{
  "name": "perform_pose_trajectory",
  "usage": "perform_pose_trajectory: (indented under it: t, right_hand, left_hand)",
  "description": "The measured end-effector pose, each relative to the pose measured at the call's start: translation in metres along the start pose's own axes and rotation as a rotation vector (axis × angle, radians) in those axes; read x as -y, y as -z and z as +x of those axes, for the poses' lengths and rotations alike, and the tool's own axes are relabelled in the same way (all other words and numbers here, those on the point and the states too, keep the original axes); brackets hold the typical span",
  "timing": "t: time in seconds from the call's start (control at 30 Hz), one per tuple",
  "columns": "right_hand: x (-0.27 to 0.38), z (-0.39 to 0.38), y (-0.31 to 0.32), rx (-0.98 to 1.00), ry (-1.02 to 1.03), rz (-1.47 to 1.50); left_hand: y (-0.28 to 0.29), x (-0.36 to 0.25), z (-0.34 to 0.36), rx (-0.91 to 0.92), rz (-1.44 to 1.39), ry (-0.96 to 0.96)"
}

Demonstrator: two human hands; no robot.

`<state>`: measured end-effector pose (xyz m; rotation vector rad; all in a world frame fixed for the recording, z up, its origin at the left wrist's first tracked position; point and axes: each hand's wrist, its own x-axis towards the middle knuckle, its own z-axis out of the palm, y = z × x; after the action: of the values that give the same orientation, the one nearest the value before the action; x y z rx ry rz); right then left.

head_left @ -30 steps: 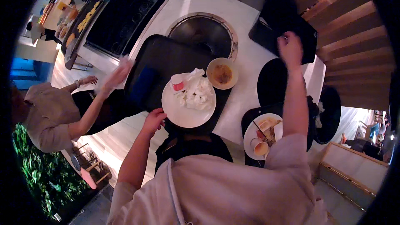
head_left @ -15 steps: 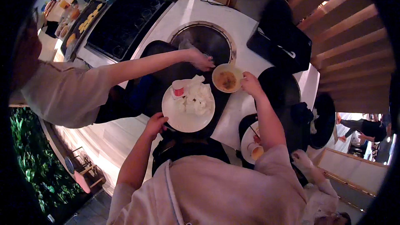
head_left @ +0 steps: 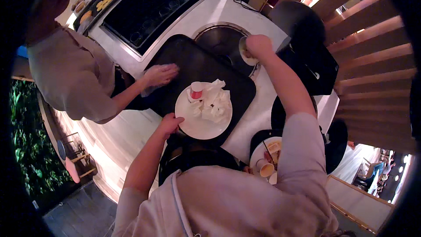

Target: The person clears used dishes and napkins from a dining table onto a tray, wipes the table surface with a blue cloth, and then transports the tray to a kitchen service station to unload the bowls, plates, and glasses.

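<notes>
My left hand (head_left: 168, 126) is closed on the left rim of a white plate (head_left: 188, 123), its thumb over the edge. On the plate lie crumpled white napkins (head_left: 215, 105) and a small red-and-white cup (head_left: 196, 90). Under the plate is a large black tray (head_left: 188, 61). My right hand (head_left: 259, 46) grips a small pale bowl (head_left: 249, 57), tipped steeply over a round, dark, metal-rimmed recess (head_left: 215, 37) in the counter. My fingers hide part of the bowl. Whether anything is falling from it I cannot tell.
A co-worker's hand (head_left: 162, 74) hovers by the tray's left side. A black cooktop (head_left: 147, 11) is set in the pale counter (head_left: 276, 30). To my right are a plate with food and a cup (head_left: 265, 167), dark chairs, and a black bag (head_left: 313, 68).
My right hand has carried the bowl away from me and tilted it over the recess. The co-worker's hand has drawn back left from the recess. My left hand still holds the plate.
</notes>
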<state>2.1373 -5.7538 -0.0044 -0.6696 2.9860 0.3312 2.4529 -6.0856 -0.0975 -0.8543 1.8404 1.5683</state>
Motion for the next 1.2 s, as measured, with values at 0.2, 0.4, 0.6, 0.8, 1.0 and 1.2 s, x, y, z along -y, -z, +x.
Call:
perform_pose_trajectory:
  t: [0.2,0.4,0.6,0.8,1.0,1.2]
  right_hand:
    - [0.055,0.026,-0.014,-0.028,0.056,-0.083]
    - [0.053,0.034,-0.014,0.050,0.031,-0.125]
    - [0.035,0.032,-0.019,0.030,-0.123,0.069]
    - [0.017,0.016,-0.013,0.165,-0.173,0.192]
    - [-0.012,-0.034,-0.006,0.111,-0.538,0.521]
    - [-0.003,-0.158,-0.013,-0.320,-0.723,1.125]
  left_hand:
    - [-0.013,0.007,-0.002,0.126,0.033,0.124]
    - [-0.017,0.024,0.000,0.115,0.084,-0.021]
    - [-0.013,0.028,-0.010,0.156,-0.113,-0.053]
    - [0.003,0.008,-0.026,0.127,-0.214,-0.103]
    - [0.029,-0.053,-0.022,0.139,-0.297,-0.181]
    - [0.056,-0.140,0.002,0.147,-0.222,-0.215]
